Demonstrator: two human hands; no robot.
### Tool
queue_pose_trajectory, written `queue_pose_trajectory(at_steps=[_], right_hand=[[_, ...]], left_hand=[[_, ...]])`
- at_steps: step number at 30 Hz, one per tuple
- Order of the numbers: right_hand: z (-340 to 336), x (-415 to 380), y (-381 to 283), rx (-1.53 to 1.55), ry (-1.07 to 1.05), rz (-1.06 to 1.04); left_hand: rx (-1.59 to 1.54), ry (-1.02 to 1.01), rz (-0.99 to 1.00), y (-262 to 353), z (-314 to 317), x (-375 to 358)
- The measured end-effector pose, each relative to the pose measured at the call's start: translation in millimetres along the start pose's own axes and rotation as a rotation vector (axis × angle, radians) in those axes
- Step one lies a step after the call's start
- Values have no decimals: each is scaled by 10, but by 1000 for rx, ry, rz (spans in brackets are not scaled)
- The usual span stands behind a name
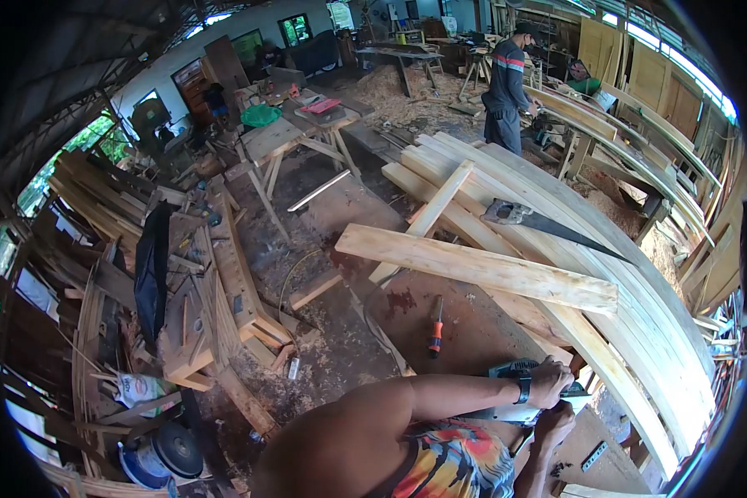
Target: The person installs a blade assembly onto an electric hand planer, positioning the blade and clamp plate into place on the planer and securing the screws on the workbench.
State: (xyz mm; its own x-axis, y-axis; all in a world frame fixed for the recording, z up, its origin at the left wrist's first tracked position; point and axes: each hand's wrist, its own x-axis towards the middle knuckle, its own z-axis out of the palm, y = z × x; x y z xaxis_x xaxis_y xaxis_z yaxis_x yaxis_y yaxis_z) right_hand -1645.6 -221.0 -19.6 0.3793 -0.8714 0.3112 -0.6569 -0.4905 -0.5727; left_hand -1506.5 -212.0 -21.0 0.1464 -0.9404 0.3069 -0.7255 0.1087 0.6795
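Observation:
A green and grey power tool [513, 367], perhaps a hand planer, lies on the brown board [473, 328] in front of my body. My left hand [549, 382], with a dark watch on its wrist, is curled closed at the tool's right end. Just below it my right hand [554, 422] is closed too, its fingers close against the left hand. What they grip is hidden between the fingers and the tool. A screwdriver [436, 329] with an orange and black handle lies beyond my left forearm. Near my right hand rests a small metal strip with holes [594, 456].
A handsaw [515, 216] lies on the stack of long planks [631, 332] at the right. One loose plank [473, 264] crosses over them. A co-worker [506, 87] stands at a far bench. Sawhorse tables [274, 139], timber offcuts and shavings fill the workshop's left and back.

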Motion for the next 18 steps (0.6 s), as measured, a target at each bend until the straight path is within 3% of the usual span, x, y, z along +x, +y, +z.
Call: queue_pose_trajectory(at_steps=[5,10,12,14,15,16,17,18], right_hand=[[14,-29,1,-160,9,-72],[-4,-7,-44,-121,-31,-50],[21,-20,37,-112,-31,-51],[-11,-7,-40,-76,-107,95],[-29,-16,-36,-97,-147,98],[-99,-7,-92,-181,-247,135],[-37,10,-68,-13,-183,166],[30,-1,36,-40,-183,89]], left_hand=[[4,45,14,2,-6,-17],[-2,67,35,81,-105,-23],[73,-38,-40,107,-146,0],[30,113,31,-64,80,-19],[-37,-30,-47,47,-94,-13],[-24,-3,-13,48,-94,-13],[-93,-47,-85,10,-79,-4],[-90,-59,-17,-57,-76,10]])
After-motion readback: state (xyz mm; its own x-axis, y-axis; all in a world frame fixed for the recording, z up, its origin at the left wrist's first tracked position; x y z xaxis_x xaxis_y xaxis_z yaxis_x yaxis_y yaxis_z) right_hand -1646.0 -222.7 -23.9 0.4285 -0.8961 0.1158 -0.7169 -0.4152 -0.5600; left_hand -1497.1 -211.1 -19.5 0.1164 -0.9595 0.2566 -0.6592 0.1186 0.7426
